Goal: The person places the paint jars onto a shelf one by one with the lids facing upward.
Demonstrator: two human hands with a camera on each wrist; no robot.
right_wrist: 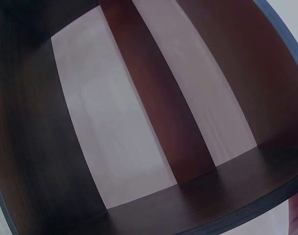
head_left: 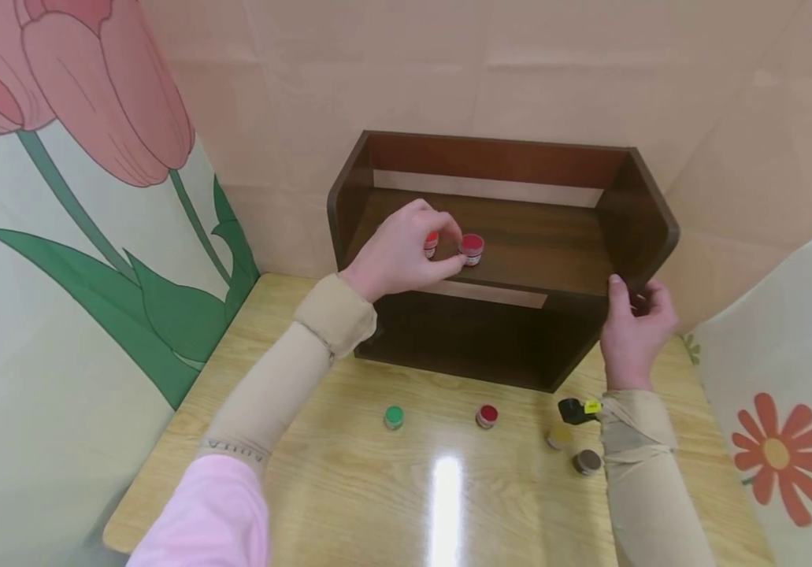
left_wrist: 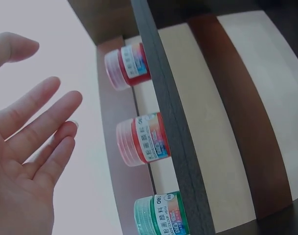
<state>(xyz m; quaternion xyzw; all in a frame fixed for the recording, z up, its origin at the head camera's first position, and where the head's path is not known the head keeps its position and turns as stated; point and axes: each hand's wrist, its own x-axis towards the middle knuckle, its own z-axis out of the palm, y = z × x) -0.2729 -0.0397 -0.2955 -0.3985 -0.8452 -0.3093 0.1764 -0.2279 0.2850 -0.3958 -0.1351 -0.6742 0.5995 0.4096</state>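
A dark brown wooden shelf unit (head_left: 540, 244) stands on the table. Along its upper board sit three small paint jars: a dark red one (head_left: 472, 250), an orange-red one (left_wrist: 146, 138) and a green one (left_wrist: 163, 214), which the left hand hides in the head view. My left hand (head_left: 406, 248) hovers at these jars, thumb and fingers apart with nothing between them; in the left wrist view a gap separates it from the jars. At the front right corner, my right hand (head_left: 635, 327) grips the shelf unit's side panel, thumb at the front edge.
On the wooden table (head_left: 335, 472), in front of the unit, stand a green jar (head_left: 394, 417), a dark red jar (head_left: 487, 416), a yellow jar (head_left: 558, 435) and a dark brown jar (head_left: 587, 461). The last two are close by the right forearm. Behind the unit hangs a beige cloth (head_left: 434, 71).
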